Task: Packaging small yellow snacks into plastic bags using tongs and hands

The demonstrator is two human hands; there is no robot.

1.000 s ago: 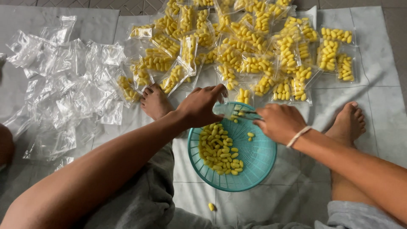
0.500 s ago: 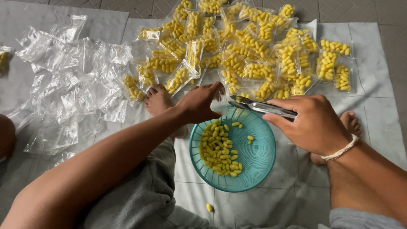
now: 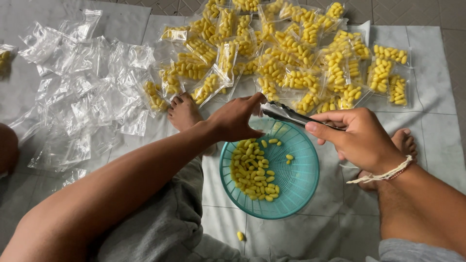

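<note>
right hand [image 3: 361, 140]: our fingers clamp metal tongs [image 3: 286, 114], long axis pointing up-left | left hand [image 3: 235, 119]: grip unclear | teal basket [image 3: 298, 182]: yellow capsules [image 3: 252, 170]

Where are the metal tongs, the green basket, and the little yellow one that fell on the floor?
metal tongs [image 3: 284, 112]: head view, on the shiny arms.
green basket [image 3: 298, 182]: head view, on its bare mesh wall.
fallen yellow piece [image 3: 240, 236]: head view, on its middle.

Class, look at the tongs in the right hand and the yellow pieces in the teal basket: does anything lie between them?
Nothing visible does. The tongs in the right hand hang over the teal basket; the yellow pieces lie uncovered below.
</note>
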